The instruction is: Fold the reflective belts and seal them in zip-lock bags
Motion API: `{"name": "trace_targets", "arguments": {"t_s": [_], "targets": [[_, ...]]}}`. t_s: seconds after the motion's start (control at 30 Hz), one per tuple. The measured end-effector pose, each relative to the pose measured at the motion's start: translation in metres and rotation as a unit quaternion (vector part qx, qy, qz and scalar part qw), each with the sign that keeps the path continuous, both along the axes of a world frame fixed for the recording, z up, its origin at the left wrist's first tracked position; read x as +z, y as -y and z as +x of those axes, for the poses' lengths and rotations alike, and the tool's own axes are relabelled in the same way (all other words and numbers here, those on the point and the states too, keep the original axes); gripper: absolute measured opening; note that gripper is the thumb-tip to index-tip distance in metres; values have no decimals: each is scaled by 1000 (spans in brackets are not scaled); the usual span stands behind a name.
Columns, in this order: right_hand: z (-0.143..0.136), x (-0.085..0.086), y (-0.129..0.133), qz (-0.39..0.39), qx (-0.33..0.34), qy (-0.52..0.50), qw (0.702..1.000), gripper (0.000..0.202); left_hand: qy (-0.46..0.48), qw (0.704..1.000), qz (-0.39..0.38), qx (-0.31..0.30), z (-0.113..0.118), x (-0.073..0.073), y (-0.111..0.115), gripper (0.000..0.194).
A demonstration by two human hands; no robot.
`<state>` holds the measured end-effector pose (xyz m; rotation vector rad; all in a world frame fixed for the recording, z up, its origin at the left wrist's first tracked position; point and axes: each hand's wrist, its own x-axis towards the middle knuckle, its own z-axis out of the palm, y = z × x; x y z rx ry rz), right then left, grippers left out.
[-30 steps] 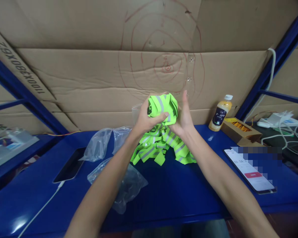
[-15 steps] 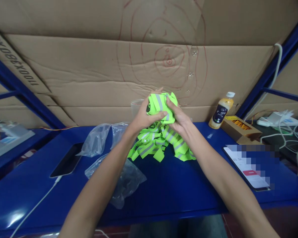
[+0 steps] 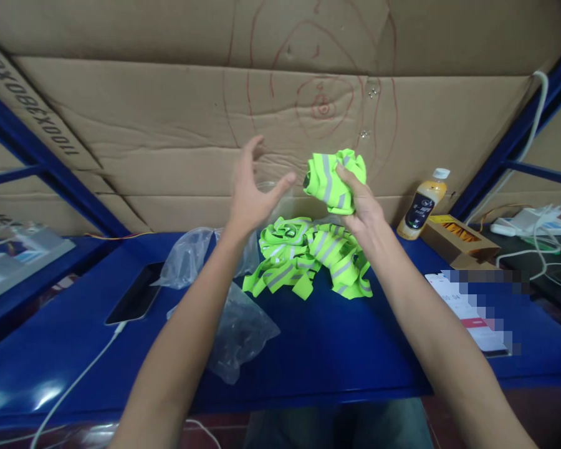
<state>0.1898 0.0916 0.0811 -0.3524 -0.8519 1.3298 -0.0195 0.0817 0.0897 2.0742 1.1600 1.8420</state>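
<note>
The biggest thing in front of you is the brown cardboard wall (image 3: 144,125). Hold your work a bit away from it, so nothing bumps or rubs.

Next is the blue table (image 3: 336,349). It is shiny, so cloth may slide on it. Let things down gently.

On the table, in the middle, lies the messy pile of bright green strips (image 3: 327,249) with grey bands. The strips cross over each other, so they could snag. Lift your wrists a little so you don't drag them.

To the left, a crumpled clear plastic bag (image 3: 243,337) lies under your left arm, nearer to you than the pile. It looks thin and light, so your arm could easily sweep it along.

Your left hand (image 3: 255,196) touches nothing. Its grip is spread wide, thumb well away from the fingers, just beside the bundle. That is a good shape for cupping soft cloth.

Your right hand (image 3: 367,209) pinches the green bundle (image 3: 325,181), thumb on the side facing you. The other fingers are mostly hidden behind it. The bundle is up in the air above the pile. Squeeze just enough to stop it opening, but don't crush it.

Smallest of all are the loose folds at the bundle's top. They stick up, so tuck them under your thumb.
</note>
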Motion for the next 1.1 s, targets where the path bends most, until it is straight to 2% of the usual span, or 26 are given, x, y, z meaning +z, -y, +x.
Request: {"name": "trace_targets", "arguments": {"t_s": [0.07, 0.1, 0.13, 0.2, 0.27, 0.33, 0.4, 0.47, 0.53, 0.63, 0.73, 0.8, 0.87, 0.93, 1.1], "targets": [[10, 0, -7, 11, -17, -4, 1000, 43, -10, 983, -7, 181, -3, -10, -6, 101], [14, 1, -10, 13, -23, -7, 1000, 43, -17, 967, -41, 250, -1, -18, -10, 109], [17, 1, -12, 14, -28, -9, 999, 43, -29, 952, -89, 292, 2, -27, -15, 120], [23, 3, -14, 15, -37, -11, 999, 43, -47, 930, -180, 316, 14, -44, -25, 137], [28, 7, -14, 19, -47, -10, 999, 43, -52, 919, -213, 327, 27, -57, -37, 144], [30, 10, -12, 23, -53, -10, 998, 43, -46, 913, -217, 341, 34, -63, -49, 146], [32, 13, -10, 29, -56, -8, 998, 43, -42, 909, -221, 351, 37, -63, -60, 145], [33, 14, -9, 39, -61, 3, 997, 43, -45, 912, -220, 344, 35, -59, -66, 137], [33, 15, -9, 51, -71, 22, 996, 45, -52, 927, -192, 319, 30, -54, -67, 126], [36, 17, -7, 60, -96, 43, 993, 49, -62, 960, -84, 260, 18, -43, -60, 118], [43, 24, -1, 71, -119, 64, 988, 58, -96, 979, 57, 168, 1, -23, -47, 124], [50, 32, 7, 89, -130, 83, 984, 63, -165, 974, 122, 94, -10, -8, -35, 128], [57, 41, 16, 116, -139, 111, 977, 63, -261, 954, 143, 34, -14, 6, -18, 127], [61, 49, 26, 144, -148, 147, 967, 61, -321, 936, 143, 4, -12, 15, 1, 124], [57, 54, 40, 201, -168, 219, 940, 59, -331, 934, 131, -33, 8, 16, 28, 118]]}}
